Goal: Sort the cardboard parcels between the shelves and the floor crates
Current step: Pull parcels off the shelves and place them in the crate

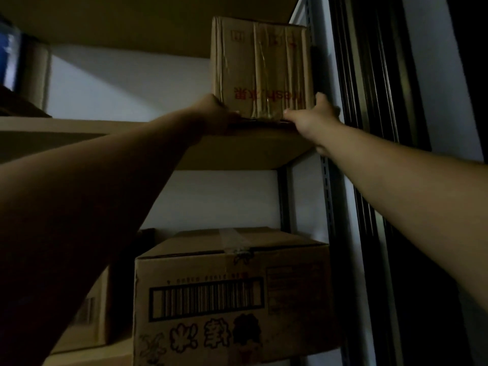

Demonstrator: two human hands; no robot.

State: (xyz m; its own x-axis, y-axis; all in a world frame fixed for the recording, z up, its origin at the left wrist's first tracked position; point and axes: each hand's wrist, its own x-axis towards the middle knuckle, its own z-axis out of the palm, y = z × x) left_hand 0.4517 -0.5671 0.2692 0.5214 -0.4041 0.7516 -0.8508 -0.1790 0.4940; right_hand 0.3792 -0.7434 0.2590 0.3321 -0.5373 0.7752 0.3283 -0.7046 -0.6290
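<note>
The parcel (260,67) is a small cardboard box located at the right end of the upper shelf (250,151), close to the metal upright (326,191) of the rack. Its base is at the front edge of the shelf board; whether it rests on the board or is raised just clear of it cannot be determined in the dim light. The front face carries red print that reads upside down, and strips of clear tape run vertically across it. Both arms reach upward to the parcel. The left hand (214,114) is wrapped round the lower left corner, with the fingers passing out of sight along the left side of the box. The right hand (314,114) grips the lower right corner: the thumb presses the front face near the bottom edge and the fingers extend up the right side. The parcel sits between the two hands. On the shelf below stands a large box (232,294), taped shut along its top seam, with a barcode and dark printed characters on its front face. A second box (97,313) stands just beside it to the left, partly hidden by the left forearm. A pale wall (126,83) is visible behind the rack, and a dark frame (369,101) runs vertically to the right of it.
</note>
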